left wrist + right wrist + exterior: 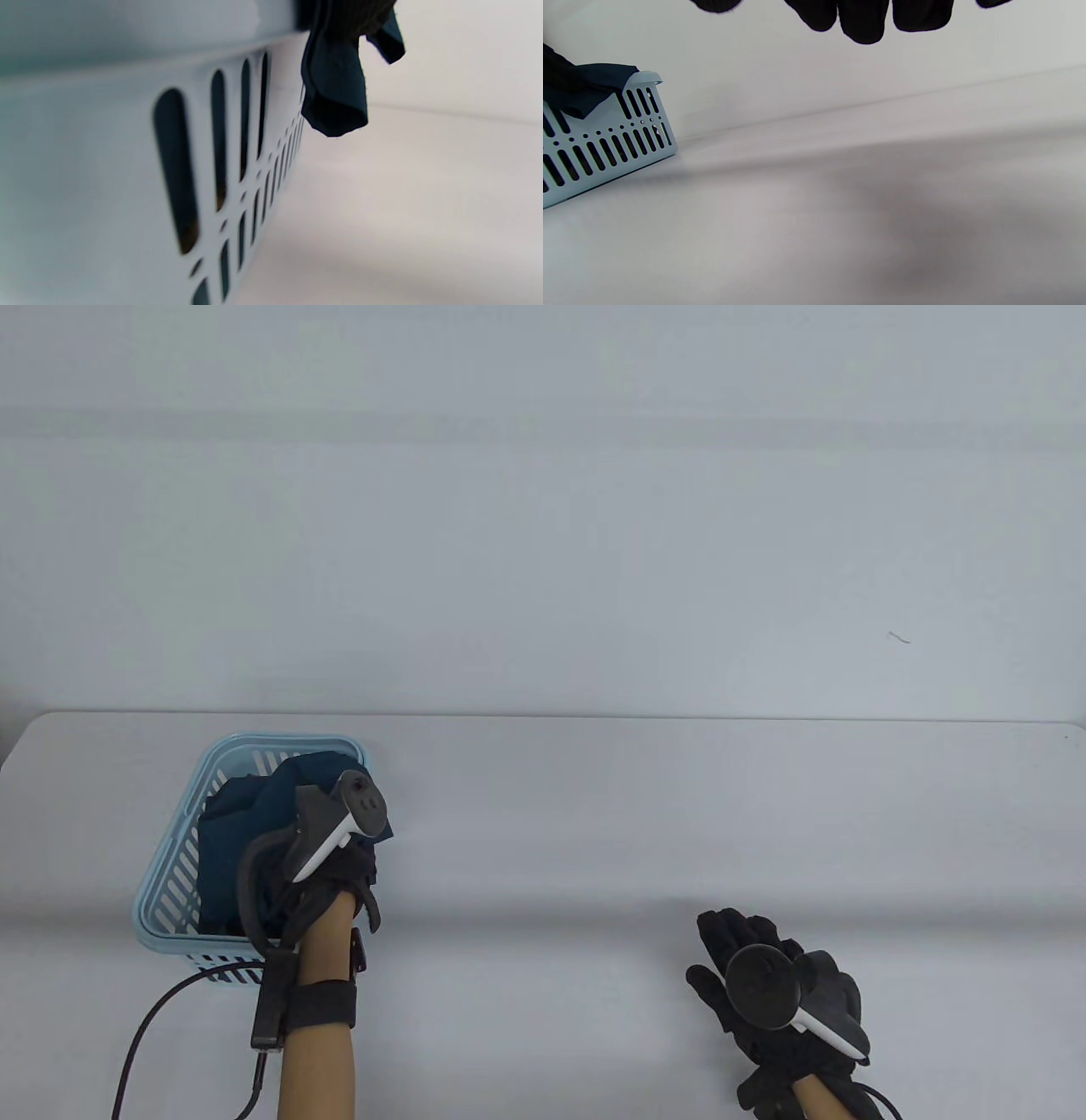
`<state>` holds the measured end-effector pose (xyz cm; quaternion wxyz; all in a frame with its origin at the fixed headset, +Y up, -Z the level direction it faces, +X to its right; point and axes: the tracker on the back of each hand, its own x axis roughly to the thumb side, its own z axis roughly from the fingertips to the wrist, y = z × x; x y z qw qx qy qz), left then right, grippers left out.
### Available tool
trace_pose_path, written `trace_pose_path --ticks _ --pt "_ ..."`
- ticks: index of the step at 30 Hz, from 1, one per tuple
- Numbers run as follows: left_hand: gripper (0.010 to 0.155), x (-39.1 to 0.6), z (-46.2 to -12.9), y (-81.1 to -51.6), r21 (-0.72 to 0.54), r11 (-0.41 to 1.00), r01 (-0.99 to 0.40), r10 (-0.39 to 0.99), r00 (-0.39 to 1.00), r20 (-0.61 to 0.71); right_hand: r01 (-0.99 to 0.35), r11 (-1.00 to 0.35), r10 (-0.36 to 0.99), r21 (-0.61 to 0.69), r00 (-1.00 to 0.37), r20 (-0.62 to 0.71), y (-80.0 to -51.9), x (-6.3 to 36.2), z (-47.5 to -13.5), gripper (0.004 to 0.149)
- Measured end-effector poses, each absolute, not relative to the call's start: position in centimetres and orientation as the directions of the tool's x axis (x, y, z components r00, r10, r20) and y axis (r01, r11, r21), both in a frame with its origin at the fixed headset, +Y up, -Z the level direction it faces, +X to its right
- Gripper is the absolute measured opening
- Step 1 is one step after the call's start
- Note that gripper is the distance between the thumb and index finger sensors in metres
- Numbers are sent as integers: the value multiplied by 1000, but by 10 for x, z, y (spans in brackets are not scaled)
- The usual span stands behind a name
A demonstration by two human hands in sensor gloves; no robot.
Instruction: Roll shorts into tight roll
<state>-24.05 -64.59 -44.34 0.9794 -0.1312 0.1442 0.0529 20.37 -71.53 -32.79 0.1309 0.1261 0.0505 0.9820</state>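
Two gloved hands: the left hand (327, 869) grips dark teal shorts (246, 823) in a pale blue basket (165, 869) and should lift them clear onto the table (594, 814), while the right hand (764, 984) waits with fingers spread.

Both hands wear black knit gloves, the left hand (339, 874) and right hand (780, 984) each carrying a dark grey-and-white tracker (335, 819); a black wrist strap (318, 1003) trails a black cable (140, 1044).

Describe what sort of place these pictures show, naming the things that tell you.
Probably a recording setup, not a home: a bare white table against a plain wall, one light blue slotted basket of dark blue shorts, and hands in sensor gloves.
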Motion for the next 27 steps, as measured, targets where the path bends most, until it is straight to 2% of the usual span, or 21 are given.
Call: trace_pose_path --ticks 3,8,11,16,19,22,27 --pt "55 -247 -438 -634 -150 968 -200 148 942 -302 -244 -959 272 140 -933 237 -715 203 -328 70" --pt "47 -253 -427 -600 10 1000 12 -9 955 -297 -250 -956 281 150 -929 240 -716 202 -328 70" --pt "44 -255 -416 -572 167 986 26 27 953 -303 -254 -955 285 151 -928 241 -716 201 -328 70" --pt "42 -253 -396 -517 433 886 -163 271 942 -200 -274 -950 305 150 -921 244 -713 200 -327 69" --pt "43 -244 -386 -488 550 763 -339 440 896 -59 -276 -949 307 150 -920 245 -713 200 -327 70" --pt "43 -233 -380 -468 564 661 -494 551 830 81 -277 -949 307 150 -919 246 -713 200 -326 70" --pt "43 -212 -371 -449 566 534 -628 625 744 236 -287 -947 316 144 -917 245 -713 200 -326 71"
